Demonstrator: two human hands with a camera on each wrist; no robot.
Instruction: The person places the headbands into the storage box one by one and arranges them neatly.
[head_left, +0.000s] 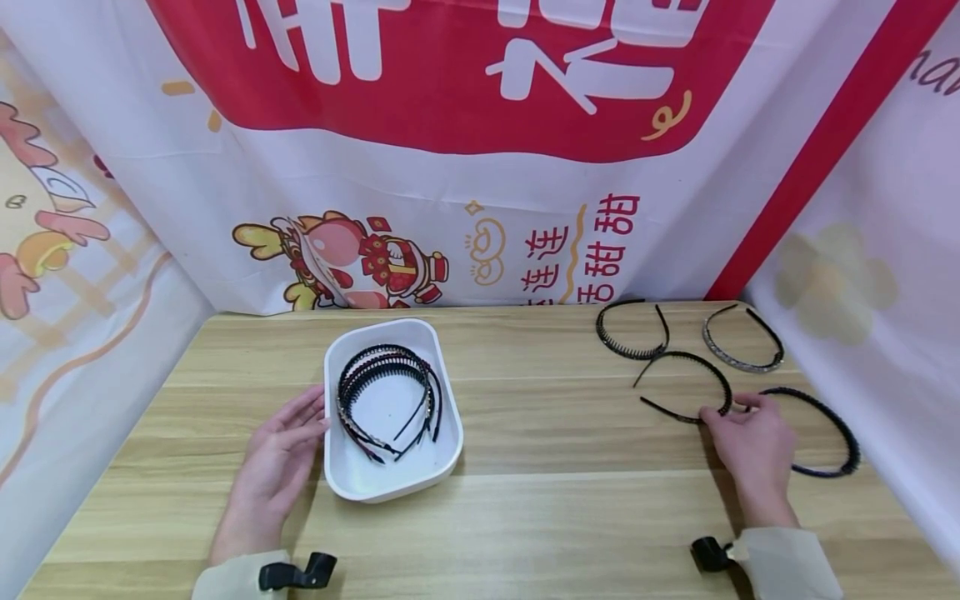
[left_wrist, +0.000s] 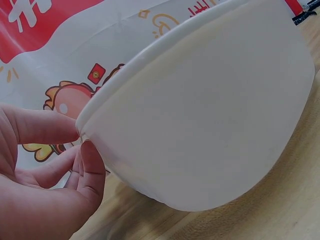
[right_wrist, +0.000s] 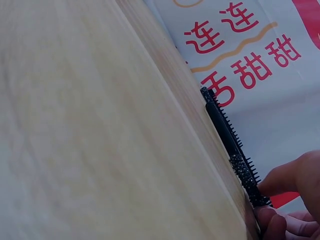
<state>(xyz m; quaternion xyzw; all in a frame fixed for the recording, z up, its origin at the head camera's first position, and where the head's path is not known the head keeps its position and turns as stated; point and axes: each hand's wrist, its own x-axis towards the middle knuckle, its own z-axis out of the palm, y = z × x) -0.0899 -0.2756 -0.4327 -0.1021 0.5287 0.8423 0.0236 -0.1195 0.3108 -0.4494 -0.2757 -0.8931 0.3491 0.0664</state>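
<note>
My left hand [head_left: 281, 454] pinches the left rim of a white plastic bin [head_left: 450, 433]. In the left wrist view, the thumb and forefinger of the left hand [left_wrist: 55, 165] meet at the lip of the bin [left_wrist: 210, 115]. Several black headbands [head_left: 382, 354] lie inside it, overlapping one another. Over on the right, my right hand [head_left: 753, 442] pinches the curved end of a black toothed headband [head_left: 693, 358]. The right wrist view shows thumb and fingers on this headband [right_wrist: 227, 135], which has a speckled part and comb teeth along one side.
Behind the pinched headband lies another toothed headband [head_left: 637, 354], overlapping its end. A silvery headband [head_left: 738, 362] sits at the back right, and a thick dark headband [head_left: 828, 417] lies right of my right hand. Printed cloth [head_left: 510, 225] hangs along the wooden table's [head_left: 540, 533] back edge.
</note>
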